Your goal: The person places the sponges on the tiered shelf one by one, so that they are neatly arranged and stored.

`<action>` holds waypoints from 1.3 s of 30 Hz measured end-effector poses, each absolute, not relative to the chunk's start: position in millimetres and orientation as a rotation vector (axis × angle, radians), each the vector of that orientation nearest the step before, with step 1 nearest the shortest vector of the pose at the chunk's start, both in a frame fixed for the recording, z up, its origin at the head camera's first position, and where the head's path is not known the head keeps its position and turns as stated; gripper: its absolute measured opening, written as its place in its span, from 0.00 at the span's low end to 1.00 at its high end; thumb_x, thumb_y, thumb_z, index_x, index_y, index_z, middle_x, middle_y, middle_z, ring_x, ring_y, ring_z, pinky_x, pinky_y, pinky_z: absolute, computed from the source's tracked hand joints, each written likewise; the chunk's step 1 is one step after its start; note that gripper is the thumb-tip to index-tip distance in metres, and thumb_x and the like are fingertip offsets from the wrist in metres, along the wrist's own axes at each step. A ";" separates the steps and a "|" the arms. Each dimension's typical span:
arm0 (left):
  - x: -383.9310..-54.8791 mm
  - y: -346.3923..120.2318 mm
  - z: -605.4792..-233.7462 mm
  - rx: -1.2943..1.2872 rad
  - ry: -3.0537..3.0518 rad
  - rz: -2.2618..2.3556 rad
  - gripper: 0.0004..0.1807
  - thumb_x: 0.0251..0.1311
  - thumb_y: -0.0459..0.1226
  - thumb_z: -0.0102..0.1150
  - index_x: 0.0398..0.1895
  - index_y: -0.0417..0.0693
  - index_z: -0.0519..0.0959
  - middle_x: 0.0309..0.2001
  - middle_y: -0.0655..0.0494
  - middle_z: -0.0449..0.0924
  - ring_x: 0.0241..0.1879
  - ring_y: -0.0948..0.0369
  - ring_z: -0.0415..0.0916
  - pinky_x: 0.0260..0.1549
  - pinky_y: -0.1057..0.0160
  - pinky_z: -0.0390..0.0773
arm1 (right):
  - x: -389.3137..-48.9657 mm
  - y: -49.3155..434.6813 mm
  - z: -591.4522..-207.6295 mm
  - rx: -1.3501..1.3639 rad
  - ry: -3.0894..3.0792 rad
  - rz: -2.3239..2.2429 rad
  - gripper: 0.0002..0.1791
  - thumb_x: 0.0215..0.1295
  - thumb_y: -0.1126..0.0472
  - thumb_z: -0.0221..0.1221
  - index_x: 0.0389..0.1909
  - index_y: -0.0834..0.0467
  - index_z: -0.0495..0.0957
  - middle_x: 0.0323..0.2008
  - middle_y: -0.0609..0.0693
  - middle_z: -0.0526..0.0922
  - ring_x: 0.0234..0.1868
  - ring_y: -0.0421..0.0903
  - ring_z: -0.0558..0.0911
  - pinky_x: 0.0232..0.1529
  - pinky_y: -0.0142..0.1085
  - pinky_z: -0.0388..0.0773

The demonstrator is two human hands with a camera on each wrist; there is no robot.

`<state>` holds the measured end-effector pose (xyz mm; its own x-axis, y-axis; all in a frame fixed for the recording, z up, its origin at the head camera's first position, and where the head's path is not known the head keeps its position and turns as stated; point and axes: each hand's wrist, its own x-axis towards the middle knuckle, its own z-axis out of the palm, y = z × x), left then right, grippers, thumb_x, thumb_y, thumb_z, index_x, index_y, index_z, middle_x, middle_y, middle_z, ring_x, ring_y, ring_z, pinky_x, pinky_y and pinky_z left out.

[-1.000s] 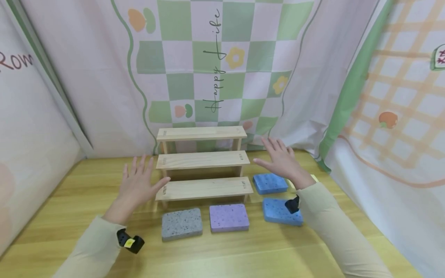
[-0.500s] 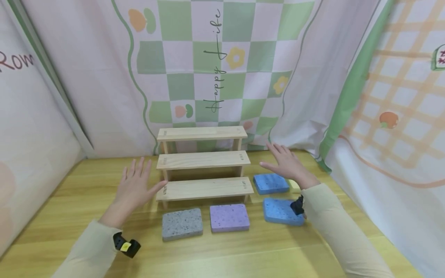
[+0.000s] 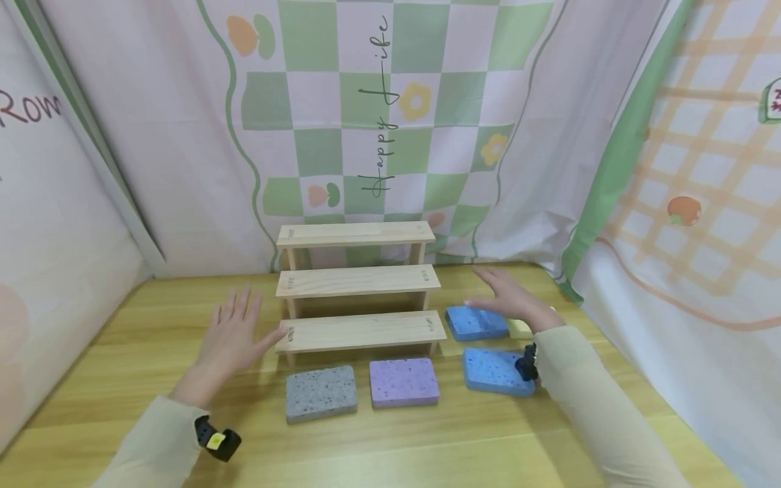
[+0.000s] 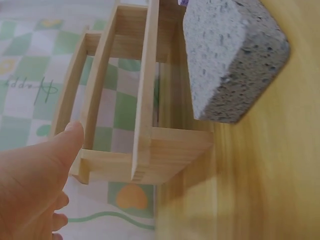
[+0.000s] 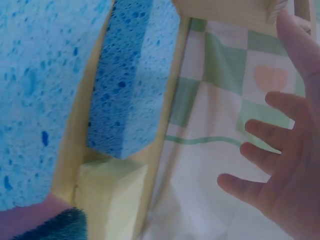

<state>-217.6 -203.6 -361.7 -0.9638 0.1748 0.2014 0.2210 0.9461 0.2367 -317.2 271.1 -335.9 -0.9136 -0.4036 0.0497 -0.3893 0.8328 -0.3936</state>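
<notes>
My left hand [image 3: 227,342] hovers with fingers spread, left of a three-step wooden rack [image 3: 360,332]; its thumb overlaps the lowest step's end in the head view. Over on the right, my right hand [image 3: 512,301] is held out above the far blue sponge [image 3: 477,325], holding nothing, its fingers apart in the right wrist view. A second blue sponge [image 3: 491,371] lies nearer, partly behind the wrist camera. In front of the rack sit a grey speckled sponge [image 3: 321,394] and a purple sponge [image 3: 404,383]. Beyond the right wrist shows a pale yellow block [image 5: 112,187], mostly hidden in the head view.
All this stands on a wood-grain table [image 3: 342,454]. A printed curtain [image 3: 317,102] hangs close behind the rack, and cloth walls [image 3: 689,271] close off both sides. At the right wrist view's lower corner is a dark green fuzzy edge [image 5: 60,227] beside something pink.
My left hand has drifted slightly down and left. The right hand has moved right and lower, toward the far blue sponge. Rack and sponges have stayed in place.
</notes>
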 end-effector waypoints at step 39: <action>-217.2 -198.3 -394.5 -0.677 -2.872 -0.546 0.31 0.67 0.43 0.48 0.62 0.25 0.60 0.64 0.30 0.54 0.63 0.37 0.50 0.61 0.41 0.51 | -328.4 281.5 -368.4 -0.422 2.658 -0.651 0.42 0.51 0.53 0.67 0.66 0.62 0.60 0.65 0.67 0.56 0.64 0.68 0.53 0.60 0.63 0.50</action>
